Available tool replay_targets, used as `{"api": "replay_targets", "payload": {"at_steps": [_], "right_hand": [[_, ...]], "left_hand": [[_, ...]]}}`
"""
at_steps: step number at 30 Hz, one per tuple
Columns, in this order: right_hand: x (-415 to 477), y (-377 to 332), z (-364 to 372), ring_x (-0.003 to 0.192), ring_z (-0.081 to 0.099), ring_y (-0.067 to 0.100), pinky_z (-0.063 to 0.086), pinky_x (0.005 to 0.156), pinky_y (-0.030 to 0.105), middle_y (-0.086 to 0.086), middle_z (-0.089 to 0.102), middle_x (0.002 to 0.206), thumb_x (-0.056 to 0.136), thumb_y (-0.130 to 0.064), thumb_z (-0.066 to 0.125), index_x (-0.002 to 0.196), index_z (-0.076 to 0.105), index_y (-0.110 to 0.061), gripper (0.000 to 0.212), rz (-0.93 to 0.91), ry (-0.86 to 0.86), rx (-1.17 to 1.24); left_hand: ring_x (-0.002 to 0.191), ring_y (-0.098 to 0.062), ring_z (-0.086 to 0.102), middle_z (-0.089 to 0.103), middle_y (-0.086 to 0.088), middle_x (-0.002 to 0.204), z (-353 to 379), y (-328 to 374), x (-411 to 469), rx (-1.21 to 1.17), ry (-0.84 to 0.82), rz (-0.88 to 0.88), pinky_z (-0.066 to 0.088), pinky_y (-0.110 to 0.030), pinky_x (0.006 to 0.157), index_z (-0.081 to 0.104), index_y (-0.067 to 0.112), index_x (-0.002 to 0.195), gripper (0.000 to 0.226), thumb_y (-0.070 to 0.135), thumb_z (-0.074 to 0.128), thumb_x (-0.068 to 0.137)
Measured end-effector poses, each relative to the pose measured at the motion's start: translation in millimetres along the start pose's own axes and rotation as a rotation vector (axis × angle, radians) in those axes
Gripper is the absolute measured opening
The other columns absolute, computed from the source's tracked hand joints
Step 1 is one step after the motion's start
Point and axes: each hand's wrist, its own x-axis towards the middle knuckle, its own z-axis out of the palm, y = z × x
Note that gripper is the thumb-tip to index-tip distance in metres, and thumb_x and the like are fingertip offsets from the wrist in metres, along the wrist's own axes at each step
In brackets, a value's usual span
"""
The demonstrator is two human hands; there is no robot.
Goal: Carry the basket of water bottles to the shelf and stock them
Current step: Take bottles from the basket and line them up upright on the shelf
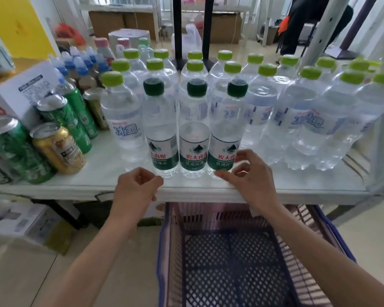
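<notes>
a: three dark-capped bottles (194, 131) standing upright in a row at the front edge of the white shelf (297, 187), touching side to side. behind them, rows of taller lime-capped bottles (262, 103). cans (58, 147) off to the left. below the shelf, a blue basket (228, 251), looking empty.

b: and the hands?

a: left hand (135, 189) loosely curled at the shelf lip, just beside the base of the leftmost bottle, gripping nothing. right hand (248, 176) with fingers spread apart, fingertips (238, 155) at the label of the rightmost bottle, touching or nearly so; not clamped around it.

b: so stocking seems nearly finished?

a: judging by the bare basket, yes; probably just straightening the row.

b: risks from here?

a: bottles sitting very near the shelf lip. a sideways nudge from the right could knock all three over like dominoes, or slide the leftmost toward the left hand and off the edge. a hard push backward could jostle the lime-capped rows.
</notes>
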Motion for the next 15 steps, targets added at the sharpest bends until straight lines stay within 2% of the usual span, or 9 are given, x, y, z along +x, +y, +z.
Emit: {"api": "replay_targets", "payload": {"at_steps": [2,4,6,8,10,12,15], "right_hand": [[-0.3,-0.1,0.8,0.074,0.07,0.004,0.061,0.071,0.025,-0.01,0.069,0.107,0.067,-0.047,0.089,0.117,0.061,-0.023,0.062,-0.013,-0.001,-0.009],[-0.1,0.1,0.8,0.074,0.07,0.003,0.061,0.071,0.022,-0.009,0.069,0.108,0.068,-0.047,0.089,0.118,0.062,-0.021,0.063,-0.017,0.001,-0.021],[-0.6,1.0,0.4,0.075,0.07,0.002,0.06,0.071,0.021,-0.009,0.069,0.108,0.069,-0.048,0.088,0.119,0.062,-0.02,0.063,-0.015,0.0,-0.03],[-1.8,0.7,0.6,0.076,0.07,0.002,0.06,0.072,0.021,-0.01,0.07,0.107,0.069,-0.049,0.088,0.119,0.063,-0.02,0.062,-0.003,-0.005,-0.034],[-1.8,1.0,0.3,0.076,0.069,0.0,0.059,0.073,0.021,-0.012,0.071,0.107,0.069,-0.049,0.088,0.118,0.065,-0.021,0.061,0.007,-0.005,-0.043],[-2.8,1.0,-1.0,0.077,0.069,-0.002,0.059,0.075,0.019,-0.013,0.072,0.106,0.069,-0.047,0.088,0.118,0.067,-0.021,0.059,0.006,-0.021,-0.057],[-5.2,1.4,-4.8,0.081,0.07,-0.001,0.06,0.079,0.021,-0.011,0.073,0.102,0.072,-0.041,0.088,0.123,0.066,-0.018,0.06,0.016,-0.056,-0.06]], "left_hand": [[0.06,-0.012,0.058,0.064,-0.002,0.074,7.6,-8.8,-9.0,0.43,-0.327,0.015,0.044,-0.027,0.059,0.066,0.011,0.078,0.026,0.032,0.072,0.093],[0.073,-0.015,0.061,0.064,0.0,0.083,19.0,-22.7,-21.6,0.867,-0.665,-0.037,0.048,-0.027,0.066,0.062,0.018,0.084,0.032,0.048,0.063,0.095],[0.074,-0.015,0.063,0.064,0.0,0.087,29.8,-35.5,-38.0,1.12,-0.827,-0.148,0.052,-0.025,0.067,0.063,0.018,0.099,0.03,0.047,0.055,0.101],[0.094,-0.019,0.068,0.069,-0.006,0.116,38.8,-50.0,-47.8,1.285,-0.854,-0.124,0.056,-0.029,0.084,0.059,0.011,0.131,0.038,0.037,0.051,0.105],[0.121,-0.024,0.063,0.06,-0.011,0.143,40.6,-61.3,-48.0,1.347,-0.782,-0.038,0.051,-0.035,0.103,0.049,0.008,0.145,0.043,0.029,0.048,0.107],[0.131,-0.025,0.059,0.058,-0.011,0.145,39.7,-70.3,-45.7,1.347,-0.728,-0.009,0.05,-0.035,0.106,0.051,0.01,0.144,0.042,0.026,0.051,0.106],[0.126,-0.024,0.06,0.061,-0.01,0.133,38.6,-73.6,-46.9,1.281,-0.676,0.022,0.052,-0.028,0.095,0.049,0.008,0.144,0.04,0.021,0.051,0.105]]}}
